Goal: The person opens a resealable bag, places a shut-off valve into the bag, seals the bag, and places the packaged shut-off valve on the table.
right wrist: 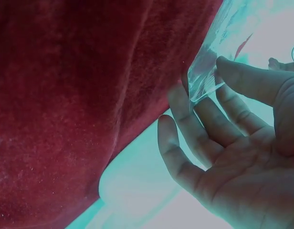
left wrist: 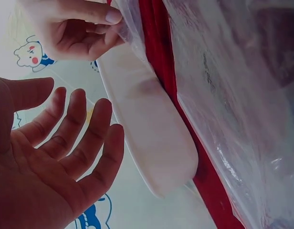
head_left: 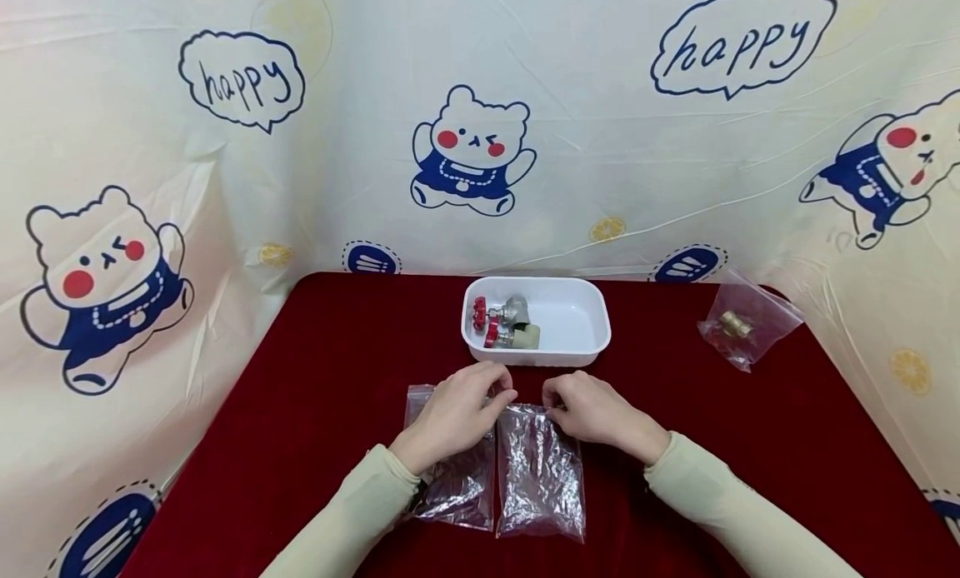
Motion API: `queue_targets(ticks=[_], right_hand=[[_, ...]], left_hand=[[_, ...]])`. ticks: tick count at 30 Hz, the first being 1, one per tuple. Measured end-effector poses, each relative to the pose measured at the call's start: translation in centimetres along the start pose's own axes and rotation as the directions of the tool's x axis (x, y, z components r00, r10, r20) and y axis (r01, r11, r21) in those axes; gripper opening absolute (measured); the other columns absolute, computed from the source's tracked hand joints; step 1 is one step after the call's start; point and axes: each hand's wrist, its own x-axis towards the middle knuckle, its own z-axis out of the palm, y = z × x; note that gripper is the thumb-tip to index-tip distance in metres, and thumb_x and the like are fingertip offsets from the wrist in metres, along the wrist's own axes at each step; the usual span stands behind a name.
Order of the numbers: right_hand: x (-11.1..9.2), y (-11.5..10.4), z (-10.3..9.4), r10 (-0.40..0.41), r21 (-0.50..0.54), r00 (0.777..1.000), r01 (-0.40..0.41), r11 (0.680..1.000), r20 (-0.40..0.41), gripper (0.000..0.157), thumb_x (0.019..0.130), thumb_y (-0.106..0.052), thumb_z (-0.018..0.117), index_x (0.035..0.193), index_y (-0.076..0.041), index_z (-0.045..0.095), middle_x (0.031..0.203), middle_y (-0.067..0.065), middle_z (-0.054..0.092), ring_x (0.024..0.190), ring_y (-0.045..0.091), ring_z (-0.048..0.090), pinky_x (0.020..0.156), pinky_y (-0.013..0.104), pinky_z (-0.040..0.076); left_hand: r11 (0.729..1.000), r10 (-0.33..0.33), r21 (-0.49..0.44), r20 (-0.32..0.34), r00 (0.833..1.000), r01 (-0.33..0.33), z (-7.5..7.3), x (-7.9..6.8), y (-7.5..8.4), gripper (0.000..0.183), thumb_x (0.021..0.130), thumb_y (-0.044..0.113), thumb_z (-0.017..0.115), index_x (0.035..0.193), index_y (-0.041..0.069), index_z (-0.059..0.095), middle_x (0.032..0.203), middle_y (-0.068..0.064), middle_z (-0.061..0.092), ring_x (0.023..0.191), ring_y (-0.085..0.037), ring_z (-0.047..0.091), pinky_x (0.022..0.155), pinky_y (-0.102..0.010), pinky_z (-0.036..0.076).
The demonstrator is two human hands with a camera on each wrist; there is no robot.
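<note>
- Pinching the right bag [head_left: 542, 478] near its upper right corner, the right hand [head_left: 596, 407] has the plastic between thumb and curled fingers.
- The left hand [head_left: 459, 411] hangs over the left bag [head_left: 457, 490], fingers apart, loosely bent and gripping nothing; its thumb is near the right bag's upper left corner.
- Both clear bags lie side by side on the red tabletop [head_left: 300, 411], in front of the person.
- Just beyond the hands stands a white tray [head_left: 573, 320]; at its left end lie a metal valve [head_left: 516, 310] and a beige valve [head_left: 527, 337], both red-handled.
- Well apart, at the far right, a third bag [head_left: 765, 316] holds a brass fitting [head_left: 735, 324].
</note>
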Motion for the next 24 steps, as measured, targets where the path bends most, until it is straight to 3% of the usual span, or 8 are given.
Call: queue_targets(ticks=[11, 24], right_hand=[[-0.4, 0.0, -0.6, 0.032, 0.064, 0.999, -0.031, 0.998, -0.019, 0.020, 0.091, -0.004, 0.074, 0.082, -0.019, 0.065, 0.069, -0.012, 0.055, 0.059, 0.004, 0.051, 0.054, 0.027, 0.046], [-0.8, -0.6, -1.9, 0.041, 0.108, 0.995, -0.032, 0.994, -0.086, 0.016, 0.089, -0.002, 0.076, 0.089, -0.016, 0.070, 0.084, -0.008, 0.069, 0.077, 0.007, 0.063, 0.067, 0.029, 0.054]], left_hand=[[1.000, 0.002, -0.001, -0.002, 1.000, -0.002, -0.3, 0.0, 0.1, 0.006, 0.103, 0.025, 0.071, 0.098, 0.024, 0.067, 0.091, 0.013, 0.061, 0.077, -0.008, 0.057, 0.069, -0.030, 0.050], [1.000, 0.007, -0.002, 0.007, 1.000, -0.007, -0.2, 0.2, 0.4, 0.006, 0.103, 0.026, 0.071, 0.099, 0.023, 0.067, 0.092, 0.012, 0.061, 0.077, -0.008, 0.056, 0.070, -0.030, 0.050]])
